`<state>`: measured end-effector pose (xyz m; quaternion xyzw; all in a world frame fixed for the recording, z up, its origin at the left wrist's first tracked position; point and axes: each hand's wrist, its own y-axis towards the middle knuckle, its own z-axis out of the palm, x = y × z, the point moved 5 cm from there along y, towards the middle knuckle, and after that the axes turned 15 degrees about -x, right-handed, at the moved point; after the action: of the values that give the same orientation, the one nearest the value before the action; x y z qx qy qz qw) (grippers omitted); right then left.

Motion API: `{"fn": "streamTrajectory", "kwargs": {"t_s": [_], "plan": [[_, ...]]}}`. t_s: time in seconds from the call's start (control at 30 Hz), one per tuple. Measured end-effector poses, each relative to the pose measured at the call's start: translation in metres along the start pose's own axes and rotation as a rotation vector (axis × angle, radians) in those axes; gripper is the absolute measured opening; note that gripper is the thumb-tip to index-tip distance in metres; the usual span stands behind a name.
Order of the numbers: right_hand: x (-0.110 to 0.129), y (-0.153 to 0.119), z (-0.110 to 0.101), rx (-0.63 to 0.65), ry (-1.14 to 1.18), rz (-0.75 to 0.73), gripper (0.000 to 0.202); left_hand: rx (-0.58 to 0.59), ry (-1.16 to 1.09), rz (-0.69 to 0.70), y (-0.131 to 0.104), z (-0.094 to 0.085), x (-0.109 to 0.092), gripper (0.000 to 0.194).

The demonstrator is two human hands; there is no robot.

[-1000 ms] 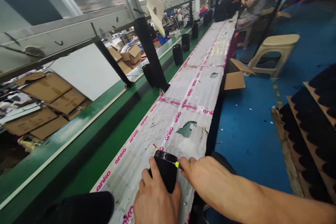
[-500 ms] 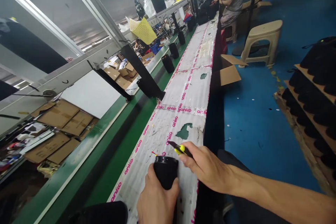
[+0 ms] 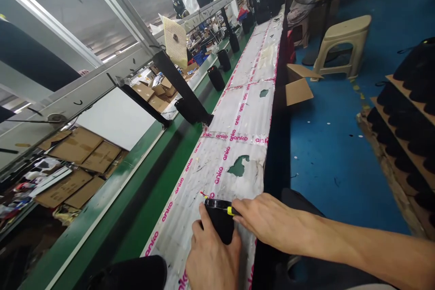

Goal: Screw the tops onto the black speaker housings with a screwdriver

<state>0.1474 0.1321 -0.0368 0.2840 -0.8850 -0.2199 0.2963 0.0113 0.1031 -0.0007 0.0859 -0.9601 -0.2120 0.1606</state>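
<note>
Worktop [image 3: 251, 113], near right edge: left hand [image 3: 212, 253] grips black cylinder [image 3: 220, 226], right hand [image 3: 263, 215] yellow-black tool [image 3: 230, 210]; I'd brace the cylinder firmly.

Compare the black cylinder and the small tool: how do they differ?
The black cylinder is bulkier than the small tool. The left hand grips the cylinder; the right hand holds the tool. The cylinder's body is plain black, while the tool shows bright yellow. Both are hand-held.

Yellow-and-black tool [image 3: 231, 211] back at the rim [image 3: 215, 204] of the black cylinder [image 3: 220, 224]
</note>
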Motion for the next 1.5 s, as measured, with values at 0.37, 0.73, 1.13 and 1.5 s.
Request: {"fn": "streamTrajectory", "kwargs": {"t_s": [0.37, 0.73, 1.13, 1.5], "plan": [[0.005, 0.004, 0.005, 0.066, -0.205, -0.070, 0.007, -0.014, 0.023, 0.040, -0.005, 0.009, -0.004, 0.072], [-0.009, 0.000, 0.001, 0.035, -0.067, -0.002, 0.015, 0.326, -0.349, -0.131, 0.008, 0.031, 0.026, 0.076], [0.012, -0.008, -0.019, -0.133, 0.171, 0.105, 0.013, 0.154, -0.035, -0.083, 0.006, 0.010, 0.046, 0.072], [0.022, 0.002, 0.044, -0.102, 0.043, -0.020, 0.016, 0.047, 0.005, -0.001, -0.004, 0.014, 0.044, 0.075]]}}
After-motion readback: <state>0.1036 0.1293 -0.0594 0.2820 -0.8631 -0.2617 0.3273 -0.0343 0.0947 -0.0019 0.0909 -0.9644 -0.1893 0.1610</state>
